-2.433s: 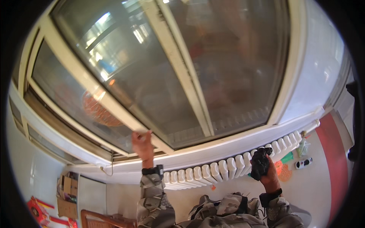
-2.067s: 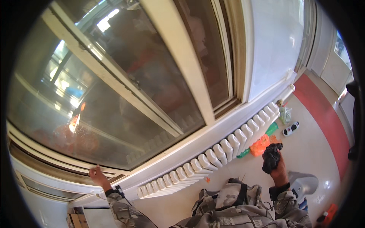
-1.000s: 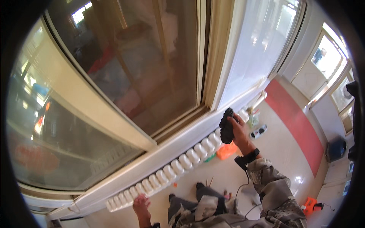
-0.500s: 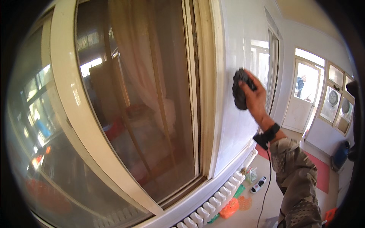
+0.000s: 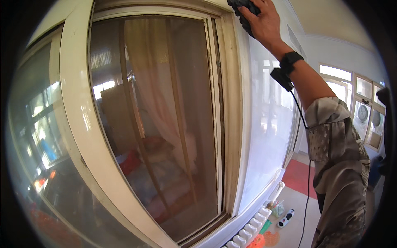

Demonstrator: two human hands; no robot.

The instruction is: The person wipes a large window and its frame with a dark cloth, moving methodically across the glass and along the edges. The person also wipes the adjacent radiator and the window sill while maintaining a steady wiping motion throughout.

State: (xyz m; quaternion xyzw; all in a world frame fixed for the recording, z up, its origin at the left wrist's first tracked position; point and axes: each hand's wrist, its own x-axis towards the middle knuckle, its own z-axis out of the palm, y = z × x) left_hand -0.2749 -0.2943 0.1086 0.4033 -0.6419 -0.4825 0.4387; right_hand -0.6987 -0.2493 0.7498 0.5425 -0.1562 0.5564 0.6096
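Right hand (image 5: pixel 265 25) is up at the top edge of the view, arm stretched up and forward. Fingers are closed around a crumpled black cloth (image 5: pixel 244 22), thumb pressed on its near side. Cloth is partly cropped by the top of the view; it sits in front of the upper part of the glossy white wall panel (image 5: pixel 264 144), just right of the window frame (image 5: pixel 233 103). Can't tell if it touches the panel. Left hand is out of view, so can't tell its fingers.

Right wrist has a black strap (image 5: pixel 290 62) with a small black box (image 5: pixel 282 79) hanging off it; thin black cable (image 5: pixel 308 186) runs down from the box. Camouflage sleeve (image 5: pixel 341 165) is pushed back toward the elbow.

Left of the panel: cream sliding sash (image 5: pixel 78 82), then dark glass (image 5: pixel 111 136) with a pale pink curtain (image 5: pixel 155 97) visible through it.

Low right: white ribbed radiator (image 5: pixel 249 232) along the wall base. Near it on the floor, a clear bag (image 5: pixel 278 208), an orange bag (image 5: pixel 256 241) and a white-and-black object (image 5: pixel 285 218). Red strip (image 5: pixel 297 177) crosses the floor beyond.

Far right: paned window (image 5: pixel 364 89) showing 2 round fan-like units.
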